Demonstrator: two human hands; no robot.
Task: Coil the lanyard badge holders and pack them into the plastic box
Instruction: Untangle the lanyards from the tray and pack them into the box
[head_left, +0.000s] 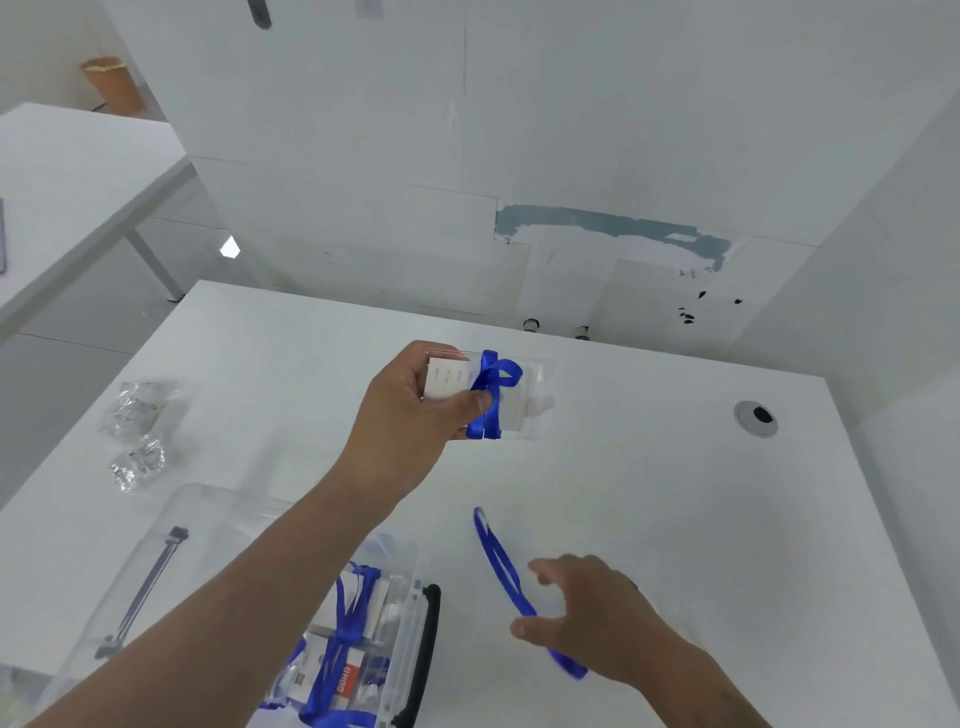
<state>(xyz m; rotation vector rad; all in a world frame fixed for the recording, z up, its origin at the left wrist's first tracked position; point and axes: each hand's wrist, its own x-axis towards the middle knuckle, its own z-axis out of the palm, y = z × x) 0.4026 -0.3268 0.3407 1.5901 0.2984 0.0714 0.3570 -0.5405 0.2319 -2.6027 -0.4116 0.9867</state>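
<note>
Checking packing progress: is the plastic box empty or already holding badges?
Not empty: the plastic box already holds wrapped badge holders, their blue lanyards showing through its clear wall.

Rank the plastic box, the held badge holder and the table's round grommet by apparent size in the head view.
1. plastic box, clearly largest, though nearest the camera.
2. badge holder in the left hand.
3. grommet, smallest, though it lies farther away.

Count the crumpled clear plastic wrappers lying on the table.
2, both at the table's left side: one wrapper farther back, another wrapper just nearer, behind the plastic box.
</note>
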